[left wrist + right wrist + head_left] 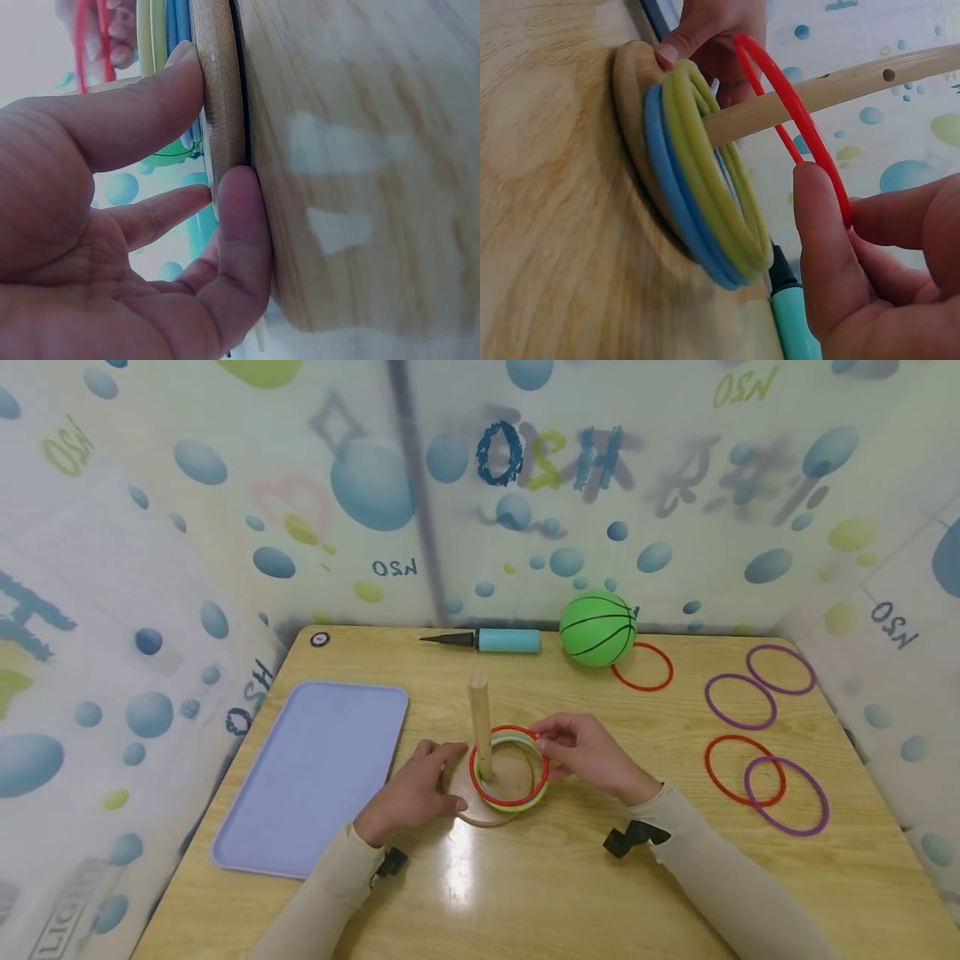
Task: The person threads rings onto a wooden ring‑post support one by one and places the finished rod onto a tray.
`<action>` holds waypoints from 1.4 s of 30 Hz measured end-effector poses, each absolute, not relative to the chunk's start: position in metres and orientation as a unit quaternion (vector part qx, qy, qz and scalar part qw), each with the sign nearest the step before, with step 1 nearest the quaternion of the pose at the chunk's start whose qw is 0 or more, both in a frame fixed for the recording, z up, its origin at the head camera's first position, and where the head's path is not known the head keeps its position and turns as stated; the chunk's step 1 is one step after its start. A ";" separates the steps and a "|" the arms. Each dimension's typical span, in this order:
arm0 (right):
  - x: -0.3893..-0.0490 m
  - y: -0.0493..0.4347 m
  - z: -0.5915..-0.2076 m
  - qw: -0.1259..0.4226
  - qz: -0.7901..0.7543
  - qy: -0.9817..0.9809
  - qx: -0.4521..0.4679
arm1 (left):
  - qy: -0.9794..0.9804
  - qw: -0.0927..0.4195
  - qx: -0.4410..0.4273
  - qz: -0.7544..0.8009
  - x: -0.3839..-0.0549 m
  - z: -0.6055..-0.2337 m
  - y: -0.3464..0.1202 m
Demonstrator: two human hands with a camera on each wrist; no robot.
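Observation:
A wooden peg (pixel 481 718) rises from a round wooden base (pixel 630 97) on the table. Blue rings (pixel 662 161) lie around the peg on the base, with yellow-green rings (pixel 705 187) stacked over them. My right hand (pixel 592 756) pinches a red ring (pixel 799 109) between thumb and fingers. That ring encircles the peg and hangs tilted above the stack, apart from it in the right wrist view. At the base's left edge, my left hand (pixel 408 789) grips the rim, thumb on top and fingers along the side.
A lavender tray (pixel 300 777) lies on the left. Behind the peg are a blue pump (pixel 508 641), a green ball (pixel 597 629) and another red ring (pixel 670 670). Purple rings (pixel 772 710) and a red ring (pixel 707 768) lie at the right.

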State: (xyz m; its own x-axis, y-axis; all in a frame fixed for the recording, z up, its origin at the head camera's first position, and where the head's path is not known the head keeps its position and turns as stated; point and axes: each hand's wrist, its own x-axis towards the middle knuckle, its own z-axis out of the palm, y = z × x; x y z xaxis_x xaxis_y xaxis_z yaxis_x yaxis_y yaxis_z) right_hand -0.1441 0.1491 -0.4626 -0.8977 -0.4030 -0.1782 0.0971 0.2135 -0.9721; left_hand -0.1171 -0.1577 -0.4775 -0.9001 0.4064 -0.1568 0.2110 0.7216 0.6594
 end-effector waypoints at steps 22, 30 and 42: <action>-0.150 0.155 -0.490 0.221 -0.617 0.751 -0.075 | 0.917 0.152 0.160 0.332 -0.118 -0.477 -0.156; -0.150 0.160 -0.487 0.227 -0.600 0.763 -0.083 | 0.916 0.160 0.155 0.333 -0.119 -0.477 -0.158; -0.158 0.186 -0.484 0.184 -0.565 0.801 -0.072 | 0.913 0.157 0.163 0.339 -0.117 -0.475 -0.158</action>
State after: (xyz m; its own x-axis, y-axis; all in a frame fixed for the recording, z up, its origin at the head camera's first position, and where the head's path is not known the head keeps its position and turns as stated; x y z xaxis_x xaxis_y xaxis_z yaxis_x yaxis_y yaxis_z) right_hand -0.1579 0.1865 -0.4842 -0.9218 -0.3239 -0.2132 0.0919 0.3515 -0.9316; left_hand -0.1168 -0.1579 -0.4753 -0.8977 0.4040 -0.1758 0.1913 0.7168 0.6706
